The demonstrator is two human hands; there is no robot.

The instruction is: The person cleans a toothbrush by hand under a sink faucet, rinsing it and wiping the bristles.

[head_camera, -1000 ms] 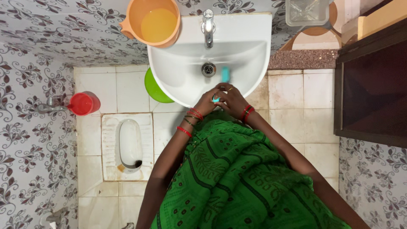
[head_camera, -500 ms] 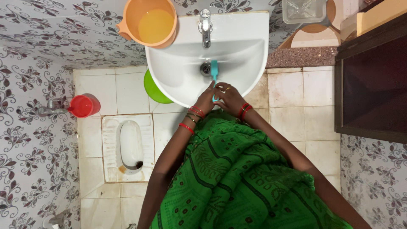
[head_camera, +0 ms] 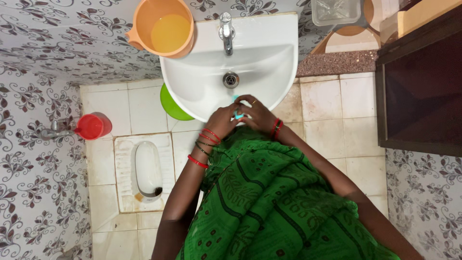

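Note:
Over the front rim of a white wash basin [head_camera: 202,77] my left hand [head_camera: 222,119] and my right hand [head_camera: 255,111] are pressed together. Both close around a small teal brush [head_camera: 237,113], of which only a sliver shows between the fingers. Red and dark bangles ring both wrists. The basin's drain [head_camera: 231,80] lies just beyond my fingers, and the chrome tap [head_camera: 225,32] stands at the back. My green patterned clothing fills the lower middle of the view.
An orange jug [head_camera: 163,29] with yellowish liquid sits at the basin's back left. A green bucket [head_camera: 171,106] shows under the basin. A red mug [head_camera: 92,126] hangs by a wall tap. A squat toilet pan [head_camera: 147,168] lies left; a dark cabinet [head_camera: 418,86] stands right.
The teal brush head, which reached out toward the drain, has been drawn back between my hands and is now nearly hidden. Both hands stay at the basin's front rim.

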